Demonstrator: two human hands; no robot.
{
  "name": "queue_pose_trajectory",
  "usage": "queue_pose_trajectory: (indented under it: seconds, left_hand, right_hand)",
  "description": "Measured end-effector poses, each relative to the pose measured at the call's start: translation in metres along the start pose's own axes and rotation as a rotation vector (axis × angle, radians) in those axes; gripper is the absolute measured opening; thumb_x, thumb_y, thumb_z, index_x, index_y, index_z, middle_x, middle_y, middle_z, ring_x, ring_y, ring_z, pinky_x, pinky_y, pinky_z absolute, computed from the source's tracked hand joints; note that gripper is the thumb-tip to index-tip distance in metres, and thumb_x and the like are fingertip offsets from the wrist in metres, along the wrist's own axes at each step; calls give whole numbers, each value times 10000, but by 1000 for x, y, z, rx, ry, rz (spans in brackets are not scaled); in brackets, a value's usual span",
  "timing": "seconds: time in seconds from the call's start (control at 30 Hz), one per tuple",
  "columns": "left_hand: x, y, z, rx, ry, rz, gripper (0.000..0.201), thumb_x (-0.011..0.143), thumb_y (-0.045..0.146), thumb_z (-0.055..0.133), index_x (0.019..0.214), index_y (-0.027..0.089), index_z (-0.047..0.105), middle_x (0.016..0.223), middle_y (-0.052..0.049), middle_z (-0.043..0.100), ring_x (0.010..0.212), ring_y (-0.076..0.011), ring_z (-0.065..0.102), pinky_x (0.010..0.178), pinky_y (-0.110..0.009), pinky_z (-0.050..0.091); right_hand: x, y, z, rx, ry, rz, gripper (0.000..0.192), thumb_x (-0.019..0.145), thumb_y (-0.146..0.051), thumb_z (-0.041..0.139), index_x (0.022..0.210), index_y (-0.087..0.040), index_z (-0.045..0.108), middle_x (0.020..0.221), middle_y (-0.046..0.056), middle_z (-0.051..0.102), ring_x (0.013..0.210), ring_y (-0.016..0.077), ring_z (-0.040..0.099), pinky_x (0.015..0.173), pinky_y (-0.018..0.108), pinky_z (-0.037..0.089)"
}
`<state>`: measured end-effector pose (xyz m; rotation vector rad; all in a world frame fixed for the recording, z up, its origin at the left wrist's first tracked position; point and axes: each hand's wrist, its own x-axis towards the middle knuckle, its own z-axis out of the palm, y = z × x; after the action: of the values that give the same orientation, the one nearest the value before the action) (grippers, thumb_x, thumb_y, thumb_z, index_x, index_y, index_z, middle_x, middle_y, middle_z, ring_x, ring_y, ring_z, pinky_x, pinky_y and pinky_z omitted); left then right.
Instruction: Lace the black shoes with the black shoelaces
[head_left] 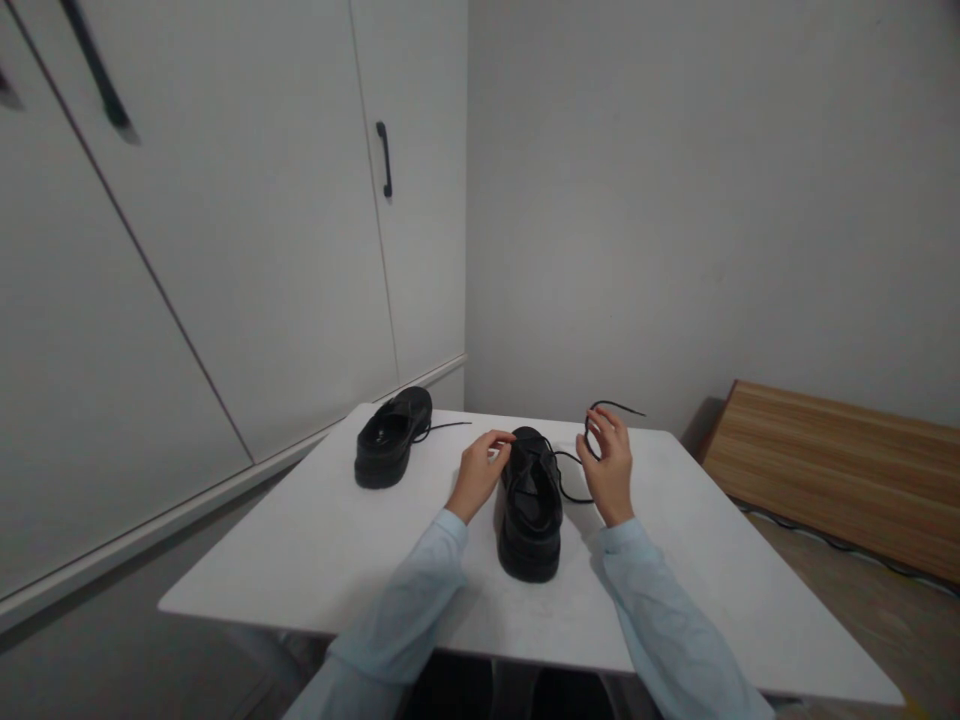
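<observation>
A black lace-up shoe (529, 548) stands on the white table in front of me, its heel toward me and its toe pointing away. My left hand (482, 470) is at the left side of its front part, fingertips and thumb against the upper near the lacing; exactly what they pinch is hidden. To the right of the shoe, my right hand (609, 462) is raised with a black shoelace (576, 500) between thumb and fingers. The lace runs from the shoe's eyelets up to that hand, and its free end sticks out to the right above the fingers.
A second black shoe (382, 458) sits at the table's far left, its lace trailing right. The white table (315, 560) has its front edge close to me. White cabinets (300, 200) line the left, and a wood-grain board (840, 460) lies beyond the right edge.
</observation>
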<state>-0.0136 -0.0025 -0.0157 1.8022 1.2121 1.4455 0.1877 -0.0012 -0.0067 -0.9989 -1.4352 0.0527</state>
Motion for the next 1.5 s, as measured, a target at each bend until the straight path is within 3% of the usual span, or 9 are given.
queue_pose_trajectory:
  seconds: [0.17,0.27,0.33,0.73,0.9,1.1,1.5]
  left_hand:
    - [1,1,0,-23,36,-13,180,814,185,514,960,181,619,990,-52,676,840,-141,634,755,-264,496]
    - [1,0,2,-5,31,-10,191,818,170,502,969,177,619,992,-59,675,848,-145,634,757,-271,500]
    - [2,-3,2,19,27,-3,206,823,161,490,979,176,623,1011,-65,672,872,-152,631,768,-280,501]
    - [0,-15,3,151,-41,-23,177,808,156,520,938,174,639,932,-52,677,815,-141,618,803,-285,492]
    - [2,-19,3,54,-41,-31,148,801,186,523,888,176,642,904,-49,680,835,-159,622,812,-309,489]
    - [9,-26,4,-32,-19,-81,115,777,194,543,827,175,645,851,-40,683,814,-161,622,814,-314,485]
    - [16,-41,10,-161,-40,-49,85,744,229,598,781,153,603,792,-32,643,766,-137,593,798,-295,468]
  right_hand:
    - [-6,7,7,-162,-327,-67,513,819,-355,572,1289,-177,469,1271,147,505,1206,274,452,1005,492,396]
    - [-9,9,10,-268,-515,-104,348,870,-383,504,1143,-188,596,1153,123,591,1118,269,511,985,476,403]
    - [-9,9,10,-319,-565,-115,313,904,-394,443,1048,-203,646,1088,106,620,1068,259,532,952,456,421]
    - [-8,3,7,-301,-534,-44,350,939,-273,296,1125,-181,578,1073,97,641,1025,236,551,919,417,422]
    - [-8,1,7,-179,-559,37,357,904,-368,402,1177,-180,534,1136,96,621,1077,232,544,959,414,411]
    - [-12,5,10,-131,-664,70,542,808,-454,548,1268,-182,454,1279,125,544,1183,256,503,1008,445,376]
    - [-12,7,10,-206,-660,21,618,788,-482,557,1307,-178,420,1247,136,562,1160,275,516,982,458,379]
